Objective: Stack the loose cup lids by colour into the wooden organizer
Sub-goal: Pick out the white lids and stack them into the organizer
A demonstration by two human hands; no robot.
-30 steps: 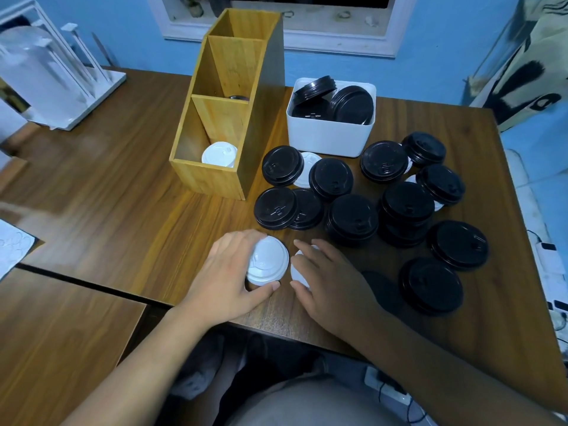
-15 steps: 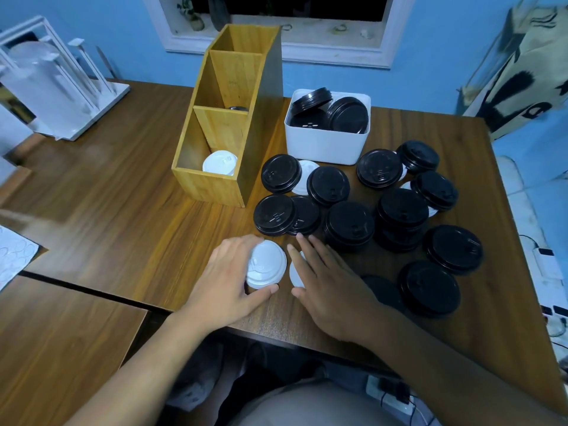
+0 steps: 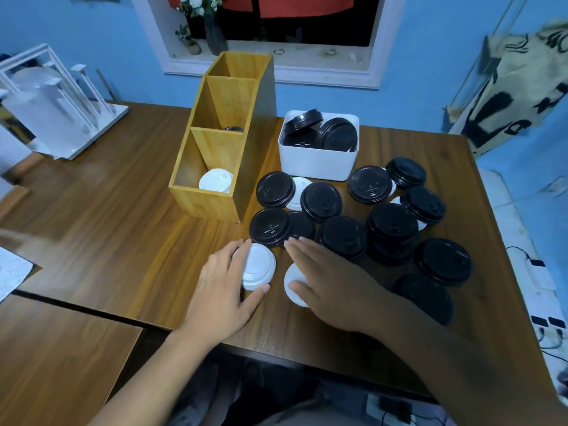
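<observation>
My left hand (image 3: 222,290) is curled around a stack of white lids (image 3: 257,265) near the table's front edge. My right hand (image 3: 325,278) lies flat with fingers spread over another white lid (image 3: 292,285), which shows only at its left rim. Several black lids (image 3: 342,236) lie scattered on the table to the right. The wooden organizer (image 3: 212,201) stands behind, with white lids (image 3: 215,180) in its front compartment and a dark lid (image 3: 233,129) just showing in the middle one.
A white bin (image 3: 316,162) holding black lids stands right of the organizer. More white lids (image 3: 300,192) peek from under the black ones. A clear stand (image 3: 58,118) is at the far left. The table's front edge (image 3: 184,325) runs under my wrists.
My right hand's fingers have straightened and lifted flatter over the white lid. My left hand keeps its hold on the white stack. The view has tilted upward.
</observation>
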